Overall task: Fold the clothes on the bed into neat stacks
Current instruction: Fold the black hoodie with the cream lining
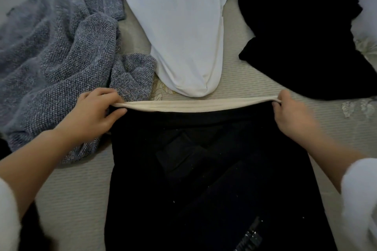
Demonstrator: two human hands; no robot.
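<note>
Bed (pixel 255 79) carried a black garment (pixel 204 169); left hand (pixel 95 112) and right hand (pixel 291 112) pinched its cream band (pixel 195 104), white garment (pixel 183 26) just beyond

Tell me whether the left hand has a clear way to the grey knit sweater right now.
Probably yes. The grey knit sweater lies right beside the left hand with nothing between them. But that hand is pinching the cream edge of the black garment, so it would have to let go first.

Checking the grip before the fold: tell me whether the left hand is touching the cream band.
Touching. The head view shows the left hand pinching the cream band's left end.
</note>
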